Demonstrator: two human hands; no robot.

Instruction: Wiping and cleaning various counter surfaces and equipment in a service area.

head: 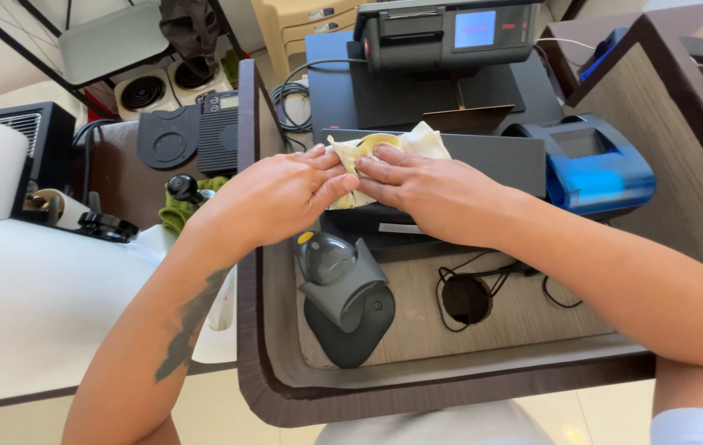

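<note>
Cloth (393, 148) pinched by left hand (273, 198) and right hand (434, 194) near bench (533, 363) back edge; best kept flat, pressed evenly.

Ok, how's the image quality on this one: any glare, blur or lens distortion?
Head view: even daylight, sharp on both hands, left hand and right hand, and the cloth; soft glare on the blue printer; wide-angle bending at the counter edge.
</note>
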